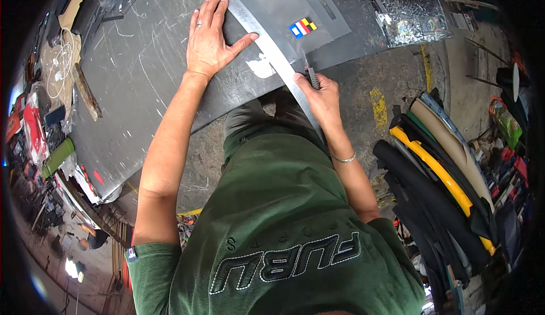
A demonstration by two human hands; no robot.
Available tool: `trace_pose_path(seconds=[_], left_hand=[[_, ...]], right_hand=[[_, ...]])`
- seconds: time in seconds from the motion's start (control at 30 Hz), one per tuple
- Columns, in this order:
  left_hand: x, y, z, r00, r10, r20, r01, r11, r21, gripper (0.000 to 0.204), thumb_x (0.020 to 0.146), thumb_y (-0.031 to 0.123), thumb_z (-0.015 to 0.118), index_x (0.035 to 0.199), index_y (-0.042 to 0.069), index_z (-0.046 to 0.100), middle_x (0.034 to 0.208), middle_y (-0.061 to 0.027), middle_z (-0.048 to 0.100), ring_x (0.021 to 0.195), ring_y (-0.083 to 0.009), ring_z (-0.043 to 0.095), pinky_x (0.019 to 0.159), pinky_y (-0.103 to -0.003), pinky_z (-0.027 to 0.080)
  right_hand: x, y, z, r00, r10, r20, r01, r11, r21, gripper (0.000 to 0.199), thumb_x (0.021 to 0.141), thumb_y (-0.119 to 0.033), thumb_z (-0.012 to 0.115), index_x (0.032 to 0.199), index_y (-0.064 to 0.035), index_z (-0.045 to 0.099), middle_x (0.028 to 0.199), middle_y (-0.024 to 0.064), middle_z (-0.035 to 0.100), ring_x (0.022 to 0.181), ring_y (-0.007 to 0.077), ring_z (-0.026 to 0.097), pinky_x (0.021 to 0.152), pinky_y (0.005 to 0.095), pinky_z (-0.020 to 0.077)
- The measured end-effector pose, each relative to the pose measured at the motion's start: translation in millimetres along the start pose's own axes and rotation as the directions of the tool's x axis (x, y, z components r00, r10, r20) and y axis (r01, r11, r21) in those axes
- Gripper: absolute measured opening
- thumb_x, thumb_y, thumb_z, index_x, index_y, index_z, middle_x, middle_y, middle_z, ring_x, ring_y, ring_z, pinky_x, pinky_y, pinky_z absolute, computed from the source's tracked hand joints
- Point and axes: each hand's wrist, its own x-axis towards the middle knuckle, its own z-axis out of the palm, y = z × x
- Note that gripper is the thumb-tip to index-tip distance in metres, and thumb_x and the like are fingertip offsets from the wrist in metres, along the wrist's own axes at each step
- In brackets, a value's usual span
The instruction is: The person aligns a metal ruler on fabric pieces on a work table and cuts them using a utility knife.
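Observation:
My left hand (213,45) lies spread on the dark work table (142,76), its thumb reaching onto a long metal straightedge (267,47). The straightedge runs from the far edge of the view toward my body and passes over the near table edge. In my right hand (322,100) is a utility knife (311,78), its tip pointing away from me, just right of the straightedge. Under the straightedge's right side lies a dark grey sheet (272,3) with a small patch of coloured flags (302,28) on it.
Rolls of material, one of them yellow (437,170), stand on the floor at my right. A white scrap (260,66) lies on the table near its front edge. At the left are a white cable (67,59) and a wooden stick (86,92).

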Motion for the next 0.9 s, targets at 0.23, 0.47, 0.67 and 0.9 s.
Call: trace_pose_path(seconds=[0.23, 0.47, 0.67, 0.9], left_hand=[[-1, 0, 0, 1.0, -0.002, -0.013, 0.002, 1.0, -0.01, 0.105, 0.075, 0.073, 0.074, 0.148, 0.002, 0.048, 0.155, -0.0156, 0.045, 0.148, -0.0318, 0.037, 0.124, -0.053, 0.024], [-1, -1, 2, 1.0, 0.002, -0.019, -0.003, 1.0, -0.007, 0.105, 0.075, 0.074, 0.074, 0.148, 0.002, 0.048, 0.155, -0.0147, 0.045, 0.148, -0.0318, 0.037, 0.124, -0.053, 0.025], [-1, -1, 2, 1.0, 0.005, -0.017, -0.005, 1.0, 0.008, 0.106, 0.075, 0.075, 0.073, 0.148, 0.003, 0.047, 0.155, -0.0137, 0.045, 0.148, -0.0317, 0.037, 0.124, -0.052, 0.025], [-1, -1, 2, 1.0, 0.012, -0.023, -0.012, 1.0, 0.002, 0.105, 0.075, 0.075, 0.073, 0.148, 0.003, 0.049, 0.154, -0.0136, 0.046, 0.148, -0.0311, 0.038, 0.124, -0.052, 0.025]], right_hand=[[3, 8, 1, 0.999, -0.034, 0.003, 0.034, 0.999, -0.028, 0.036, 0.088, -0.032, 0.078, 0.086, 0.0036, 0.072, 0.057, 0.003, 0.054, 0.059, 0.0062, 0.047, 0.055, 0.0316, 0.0423], [0, 4, -1, 1.0, -0.02, 0.002, 0.02, 0.999, -0.035, 0.036, 0.088, -0.032, 0.077, 0.086, 0.0035, 0.072, 0.058, 0.005, 0.057, 0.06, 0.0065, 0.05, 0.056, 0.0316, 0.0442], [-2, -3, -2, 1.0, -0.025, -0.005, 0.025, 0.998, -0.061, 0.035, 0.088, -0.032, 0.077, 0.09, 0.0031, 0.074, 0.061, 0.0077, 0.063, 0.062, 0.0071, 0.054, 0.059, 0.0323, 0.0473], [-2, 0, 1, 0.999, -0.036, -0.018, 0.037, 0.999, 0.027, 0.032, 0.091, -0.027, 0.079, 0.08, 0.0016, 0.071, 0.062, -0.0077, 0.052, 0.062, 0.0033, 0.043, 0.055, 0.0269, 0.0379]])
